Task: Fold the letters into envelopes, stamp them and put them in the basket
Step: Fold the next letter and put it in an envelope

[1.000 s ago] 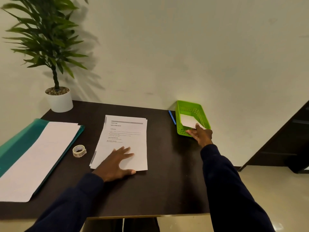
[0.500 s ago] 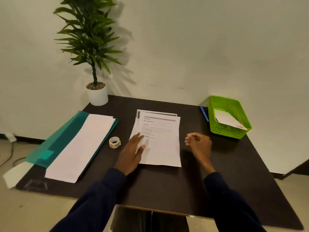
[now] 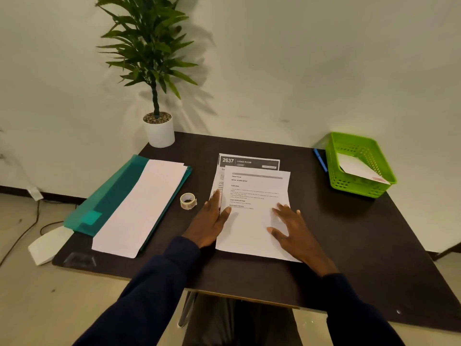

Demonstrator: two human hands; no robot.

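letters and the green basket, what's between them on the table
In the head view, mostly bare dark table lies between the letters and the basket, plus a blue pen lying just beside the basket.

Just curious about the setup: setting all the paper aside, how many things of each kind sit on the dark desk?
Green-leaved plant in white pot: 1
Teal plastic folder: 1
Small clear tape roll: 1
Blue pen: 1
Green plastic mesh basket: 1
Total: 5

A potted plant [image 3: 159, 133] is set at the far left corner of the dark table [image 3: 349, 245]. A blue pen [image 3: 320, 159] is laid near its far right corner.
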